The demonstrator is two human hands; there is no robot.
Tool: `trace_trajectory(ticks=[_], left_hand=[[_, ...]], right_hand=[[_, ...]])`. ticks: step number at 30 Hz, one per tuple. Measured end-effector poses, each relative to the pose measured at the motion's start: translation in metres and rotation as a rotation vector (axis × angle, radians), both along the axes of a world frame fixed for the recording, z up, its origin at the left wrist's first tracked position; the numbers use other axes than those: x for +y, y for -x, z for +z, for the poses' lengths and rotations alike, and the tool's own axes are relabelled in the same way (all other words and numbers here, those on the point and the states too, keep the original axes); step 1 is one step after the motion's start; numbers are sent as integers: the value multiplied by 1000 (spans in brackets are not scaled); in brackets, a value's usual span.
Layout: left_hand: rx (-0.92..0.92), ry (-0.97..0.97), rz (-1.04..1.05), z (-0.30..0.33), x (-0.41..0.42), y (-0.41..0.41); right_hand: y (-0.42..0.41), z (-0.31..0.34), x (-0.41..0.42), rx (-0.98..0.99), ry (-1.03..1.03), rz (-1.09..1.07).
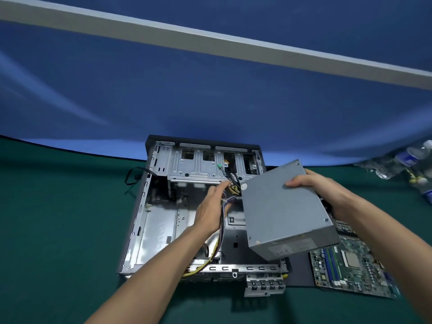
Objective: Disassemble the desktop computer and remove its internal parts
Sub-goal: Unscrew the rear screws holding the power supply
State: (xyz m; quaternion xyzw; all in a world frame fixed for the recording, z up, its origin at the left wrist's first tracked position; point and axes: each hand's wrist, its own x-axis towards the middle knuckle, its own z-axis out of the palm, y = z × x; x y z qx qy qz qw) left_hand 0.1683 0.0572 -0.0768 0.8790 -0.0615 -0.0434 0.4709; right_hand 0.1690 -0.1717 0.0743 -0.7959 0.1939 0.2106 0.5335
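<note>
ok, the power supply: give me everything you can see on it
The power supply is a plain grey metal box with small screws near its corners and a label on the near side. It is tilted, lifted above the open case. The right hand grips its far edge. Its cable bundle trails into the case, by the left hand.

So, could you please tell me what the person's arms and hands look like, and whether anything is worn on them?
Both forearms are bare up to the frame edge: no sleeves show. The left hand and right hand wear no gloves, and no watch, ring or wristband is visible.
</note>
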Motion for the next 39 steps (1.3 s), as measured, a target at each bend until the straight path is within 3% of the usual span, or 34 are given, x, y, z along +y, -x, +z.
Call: trace_trajectory(ticks=[3,7,14,19,22,27,30,34,36,37,39], left_hand=[[76,181,6,2,-1,-7],[-114,79,-101,0,3,-2],[-180,155,73,9,30,6],[9,42,100,11,40,-5],[135,188,127,15,34,-18],[355,331,-73,6,40,-31],[332,180,-92,0,39,-31],[198,-420,-137,-4,39,-32],[180,-598,-128,0,39,-29],[199,-598,-124,2,39,-27],[400,-247,-81,7,44,-26]], right_hand=[[3,-1,-4,8,-16,-17],[2,-5,-2,40,-58,6],[-1,-19,21,96,-181,38],[0,-29,29,106,-166,16],[-1,-29,26,72,-150,-21],[-7,-28,15,51,-112,-45],[-7,-34,14,57,-92,-27],[-7,-43,13,44,-88,-47],[-8,-46,14,50,-104,-54],[-9,-46,15,51,-118,-60],[-9,-48,15,47,-145,-76]])
